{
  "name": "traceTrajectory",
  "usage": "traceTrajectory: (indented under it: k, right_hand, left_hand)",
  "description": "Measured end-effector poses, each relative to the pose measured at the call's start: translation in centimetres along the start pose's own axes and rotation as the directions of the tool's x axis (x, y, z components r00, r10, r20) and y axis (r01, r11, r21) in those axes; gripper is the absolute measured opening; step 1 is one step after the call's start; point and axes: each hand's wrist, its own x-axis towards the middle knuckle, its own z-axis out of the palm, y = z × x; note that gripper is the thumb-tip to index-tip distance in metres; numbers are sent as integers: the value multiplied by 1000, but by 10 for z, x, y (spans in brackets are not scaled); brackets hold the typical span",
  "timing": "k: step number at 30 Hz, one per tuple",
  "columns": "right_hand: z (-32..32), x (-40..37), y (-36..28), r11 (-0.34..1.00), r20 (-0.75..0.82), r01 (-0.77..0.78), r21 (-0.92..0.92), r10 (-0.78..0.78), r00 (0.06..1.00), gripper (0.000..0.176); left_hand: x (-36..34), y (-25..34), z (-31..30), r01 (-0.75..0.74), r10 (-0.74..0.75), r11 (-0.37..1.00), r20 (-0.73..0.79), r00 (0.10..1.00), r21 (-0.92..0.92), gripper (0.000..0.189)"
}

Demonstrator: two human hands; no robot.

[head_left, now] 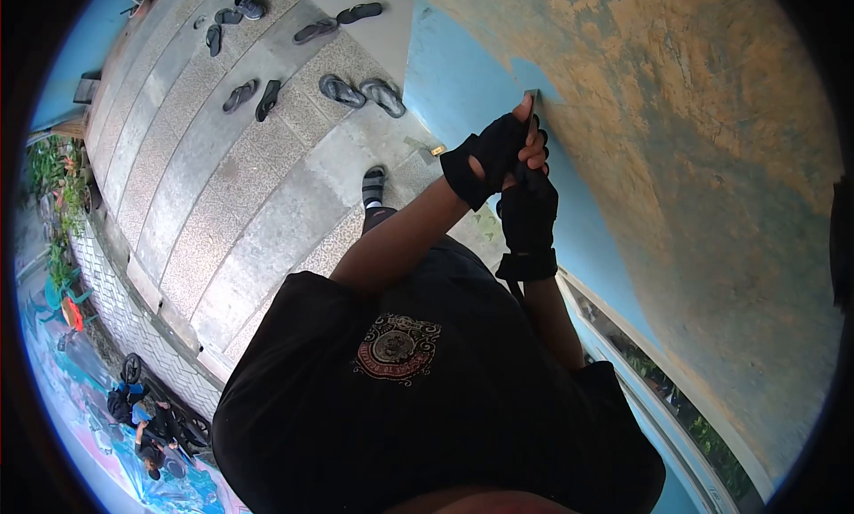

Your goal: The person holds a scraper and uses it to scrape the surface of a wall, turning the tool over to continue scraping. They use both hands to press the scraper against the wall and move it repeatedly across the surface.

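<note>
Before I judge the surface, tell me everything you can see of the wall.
The wall is broad and upright, light blue along one side, mottled tan and grey-green elsewhere, with an irregular border between. It looks like painted plaster, patchy and worn. A thin tool, gripped by the gloved left hand and right hand, reaches it near that border; exact contact is unclear.

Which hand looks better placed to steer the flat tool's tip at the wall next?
Probably the left hand: a bare finger reaches up beside the tip of the flat tool, at the wall. The right hand sits lower, fingers curled, seemingly better placed to support.
</note>
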Motion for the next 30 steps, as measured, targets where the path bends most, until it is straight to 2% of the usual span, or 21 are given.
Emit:
traceTrajectory:
  k: [2, 3, 4, 5, 6, 7, 8, 10, 11, 13, 14, 15, 18, 20, 21, 22, 24, 25, 27, 28, 30]
  right_hand:
    - [-11, 1, 7, 940, 177, -330, 91, 311, 934, 20]
    - [-17, 6, -2, 945, 173, -326, -6, 322, 931, 16]
    - [-12, 12, 1, 947, 159, -320, 3, 316, 935, 16]
    - [-2, 20, 7, 989, 100, -132, 60, 126, 987, 15]
    - [6, 26, 11, 993, 31, 56, 100, -59, 998, 15]
    - [12, 36, 7, 964, 186, -175, 201, 138, 973, 16]
    - [16, 36, 4, 964, 177, -180, 198, 145, 974, 16]
    - [29, 43, -5, 967, 206, -210, 144, 179, 962, 19]
    - [28, 31, -3, 960, 215, -236, 151, 201, 956, 21]
    - [11, 11, -18, 946, 270, -294, 135, 250, 930, 24]
    - [4, 8, -22, 934, 333, -339, 116, 285, 899, 27]
    - [-4, 2, -19, 958, 364, -278, 68, 235, 901, 36]
    - [-33, -10, -20, 921, 428, -327, 212, 213, 878, 48]
    - [-59, -10, -23, 920, 423, -337, 201, 229, 877, 53]
    - [-77, -4, -37, 888, 436, -427, 172, 320, 841, 56]
    - [-90, -1, -36, 736, 466, -620, 274, 463, 754, 49]
    - [-96, 16, -25, 582, 460, -709, 399, 542, 704, 39]
    - [-83, 25, -26, 580, 453, -706, 407, 543, 707, 39]
    - [-37, 40, -21, 846, 410, -533, -5, 488, 771, 34]
    - [6, 29, 19, 984, 243, -76, -159, 114, 963, 36]
    - [21, 17, 0, 983, 261, -7, -186, 56, 964, 40]
  left_hand:
    - [1, -3, 5, -12, 13, 999, -20, 1000, 44, 57]
    - [3, -6, 6, -14, 14, 1000, -20, 1000, 22, 57]
    - [5, -6, 6, -20, 20, 1000, -21, 1000, 3, 57]
    - [8, 0, 2, -12, 12, 1000, -16, 1000, 11, 57]
    - [10, 11, -3, -80, 80, 997, -43, 996, -3, 58]
    - [14, 23, -10, -149, 147, 989, -68, 987, -16, 58]
    - [18, 34, -24, -190, 191, 981, -35, 981, 29, 58]
    - [9, 44, -27, -62, 61, 998, -48, 997, -28, 59]
    - [3, 44, -27, -55, 54, 998, -39, 998, -18, 59]
    - [-20, 31, -30, 74, -45, 986, -194, 980, 147, 59]
    - [-29, 30, -47, 119, -101, 976, -106, 989, 182, 61]
    - [-41, 26, -38, 129, -99, 970, -150, 984, 206, 60]
    - [-68, 32, -17, 197, -139, 946, -227, 964, 256, 56]
    - [-75, 46, -10, 251, -183, 926, -249, 951, 281, 53]
    - [-79, 53, -7, 241, -122, 894, -313, 942, 377, 48]
    - [-83, 59, -5, 234, -51, 851, -369, 928, 470, 43]
    - [-87, 73, -12, 207, 6, 842, -393, 920, 498, 38]
    - [-89, 80, -10, 183, 42, 829, -385, 922, 529, 37]
    - [-94, 86, 2, 136, 125, 806, -391, 912, 575, 32]
    - [-98, 86, 2, 147, 112, 803, -388, 915, 577, 32]
    - [-100, 89, 3, 90, 185, 779, -365, 913, 621, 31]
